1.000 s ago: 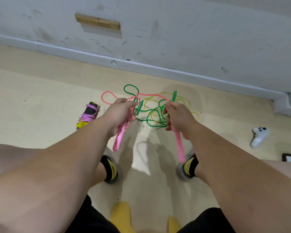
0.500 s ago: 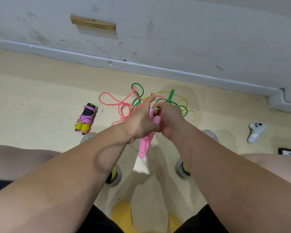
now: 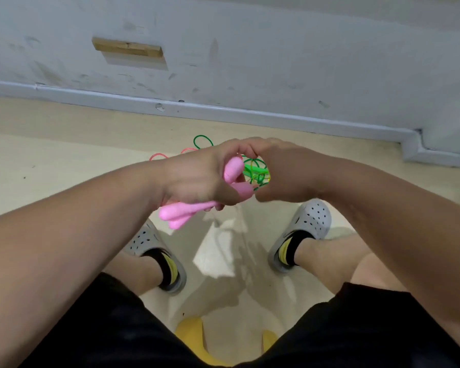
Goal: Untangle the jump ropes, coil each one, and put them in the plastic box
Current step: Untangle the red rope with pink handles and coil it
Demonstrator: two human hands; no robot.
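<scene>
Gripping pink handles [image 3: 182, 212], left hand [image 3: 197, 179]

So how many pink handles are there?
2. Both pink handles sit bunched side by side in the left hand, their ends poking out below and above the fist. No others show, though some may be hidden.

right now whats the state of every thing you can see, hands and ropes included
left hand, grips both pink plastic jump-rope handles, bundled side by side
right hand, fingers curled against the left hand; what it holds is hidden
pink rope cord, loose loops beyond the left wrist, not coiled
green jump rope, uncoiled, tangled with the yellow one
yellow jump rope, in that tangle, mostly hidden by the hands
</scene>
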